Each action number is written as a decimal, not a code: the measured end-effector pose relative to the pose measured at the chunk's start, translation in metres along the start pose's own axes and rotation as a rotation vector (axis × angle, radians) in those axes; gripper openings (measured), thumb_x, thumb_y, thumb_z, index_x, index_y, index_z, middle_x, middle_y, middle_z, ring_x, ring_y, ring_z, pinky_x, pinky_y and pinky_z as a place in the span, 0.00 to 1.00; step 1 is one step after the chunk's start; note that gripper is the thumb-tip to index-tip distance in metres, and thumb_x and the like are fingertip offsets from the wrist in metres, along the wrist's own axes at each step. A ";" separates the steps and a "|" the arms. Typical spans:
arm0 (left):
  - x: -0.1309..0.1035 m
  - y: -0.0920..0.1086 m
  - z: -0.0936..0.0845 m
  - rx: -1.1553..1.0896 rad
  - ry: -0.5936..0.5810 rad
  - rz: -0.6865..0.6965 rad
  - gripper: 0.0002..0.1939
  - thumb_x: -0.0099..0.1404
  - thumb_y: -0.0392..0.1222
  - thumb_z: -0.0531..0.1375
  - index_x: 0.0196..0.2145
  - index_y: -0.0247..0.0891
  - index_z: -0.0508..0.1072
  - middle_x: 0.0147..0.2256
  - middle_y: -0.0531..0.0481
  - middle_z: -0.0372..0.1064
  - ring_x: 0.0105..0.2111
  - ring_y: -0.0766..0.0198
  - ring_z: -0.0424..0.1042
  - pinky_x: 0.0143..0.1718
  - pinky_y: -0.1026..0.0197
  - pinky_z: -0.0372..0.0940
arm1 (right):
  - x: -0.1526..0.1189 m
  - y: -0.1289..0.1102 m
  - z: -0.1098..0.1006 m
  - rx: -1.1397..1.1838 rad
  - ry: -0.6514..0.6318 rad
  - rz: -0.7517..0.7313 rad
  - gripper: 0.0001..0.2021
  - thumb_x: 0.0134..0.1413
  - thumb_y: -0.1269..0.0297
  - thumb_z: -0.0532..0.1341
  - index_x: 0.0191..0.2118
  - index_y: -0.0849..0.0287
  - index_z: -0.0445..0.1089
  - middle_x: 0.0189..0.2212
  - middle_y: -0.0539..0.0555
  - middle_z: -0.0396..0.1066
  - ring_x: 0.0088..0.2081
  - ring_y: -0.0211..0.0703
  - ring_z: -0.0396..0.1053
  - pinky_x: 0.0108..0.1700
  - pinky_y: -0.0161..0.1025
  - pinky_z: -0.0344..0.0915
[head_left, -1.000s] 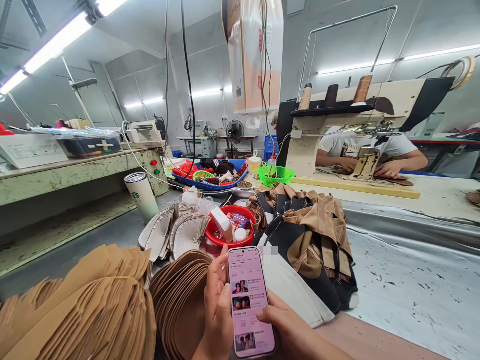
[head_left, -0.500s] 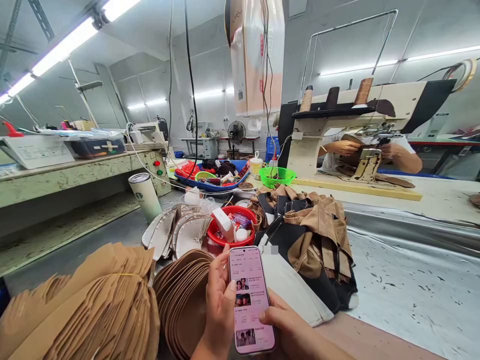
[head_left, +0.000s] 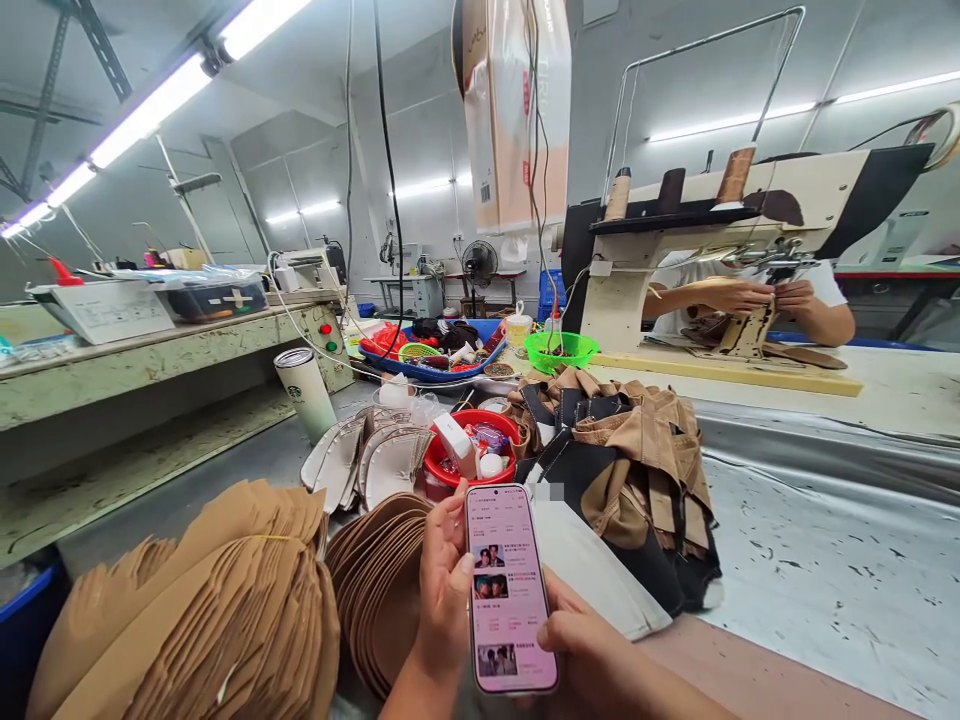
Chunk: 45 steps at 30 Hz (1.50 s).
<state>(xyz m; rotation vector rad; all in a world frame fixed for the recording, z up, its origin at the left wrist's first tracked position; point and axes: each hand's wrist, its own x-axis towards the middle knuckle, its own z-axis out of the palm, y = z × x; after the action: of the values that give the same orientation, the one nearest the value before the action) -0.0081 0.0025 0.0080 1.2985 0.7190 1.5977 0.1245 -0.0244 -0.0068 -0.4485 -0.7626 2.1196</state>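
A smartphone (head_left: 512, 590) with a pinkish lit screen of text and small pictures is held upright low in the middle of the view. My left hand (head_left: 444, 585) grips its left edge, the thumb lying along the side. From the right, my right hand (head_left: 574, 625) wraps round the lower edge, its thumb by the screen's border; its other fingers are partly hidden behind the phone. Beside my left hand stand curved brown pieces (head_left: 382, 590) in a nested stack. A white flat piece (head_left: 600, 570) lies behind my right hand.
Brown cut sheets (head_left: 217, 610) are piled at left. Beyond the phone are a red basket (head_left: 431, 470), brown and black fabric pieces (head_left: 645, 460) and a tumbler (head_left: 306, 395). A green basket (head_left: 561, 350) stands farther back. At right, a co-worker's hands (head_left: 739, 295) work at a sewing machine (head_left: 622, 290).
The whole scene has shifted slightly right in view. Both hands still hold the phone, and my right thumb has moved to the screen's edge. The co-worker's hands have come closer together.
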 end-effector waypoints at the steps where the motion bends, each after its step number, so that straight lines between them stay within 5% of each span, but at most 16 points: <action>1: 0.000 0.000 0.000 -0.001 -0.005 -0.001 0.21 0.61 0.48 0.55 0.51 0.42 0.59 0.55 0.43 0.59 0.51 0.51 0.63 0.45 0.52 0.63 | 0.000 0.000 0.000 -0.001 0.002 0.002 0.34 0.31 0.73 0.55 0.53 0.57 0.60 0.34 0.53 0.69 0.27 0.41 0.66 0.22 0.33 0.60; 24: 0.002 0.001 -0.001 0.019 -0.001 -0.029 0.21 0.59 0.38 0.56 0.50 0.41 0.59 0.56 0.42 0.57 0.53 0.48 0.60 0.48 0.48 0.61 | 0.003 -0.001 0.001 -0.036 0.069 -0.044 0.31 0.29 0.77 0.58 0.48 0.58 0.63 0.37 0.53 0.71 0.34 0.42 0.67 0.36 0.38 0.62; 32: 0.001 -0.001 -0.003 -0.036 -0.022 -0.037 0.22 0.59 0.40 0.57 0.51 0.42 0.59 0.56 0.43 0.58 0.53 0.49 0.61 0.49 0.49 0.61 | 0.009 0.005 -0.006 -0.045 0.114 -0.028 0.25 0.48 0.47 0.58 0.48 0.58 0.63 0.32 0.56 0.69 0.26 0.42 0.66 0.21 0.35 0.59; 38: 0.002 0.000 -0.001 -0.048 -0.005 -0.037 0.22 0.58 0.41 0.57 0.50 0.42 0.60 0.58 0.44 0.56 0.55 0.49 0.59 0.49 0.51 0.61 | 0.006 0.003 0.000 -0.024 0.105 -0.056 0.29 0.30 0.74 0.61 0.48 0.60 0.64 0.35 0.54 0.72 0.32 0.42 0.68 0.33 0.38 0.63; 45: 0.000 -0.001 -0.002 -0.045 -0.012 -0.041 0.21 0.59 0.42 0.57 0.51 0.43 0.60 0.58 0.45 0.55 0.54 0.50 0.60 0.49 0.52 0.61 | 0.006 0.000 0.002 0.017 0.155 0.005 0.31 0.31 0.73 0.56 0.50 0.59 0.62 0.32 0.53 0.71 0.28 0.41 0.67 0.28 0.36 0.60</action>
<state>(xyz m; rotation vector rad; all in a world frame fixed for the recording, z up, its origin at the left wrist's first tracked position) -0.0101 0.0036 0.0069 1.2524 0.6941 1.5633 0.1195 -0.0199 -0.0062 -0.5985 -0.6551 2.0669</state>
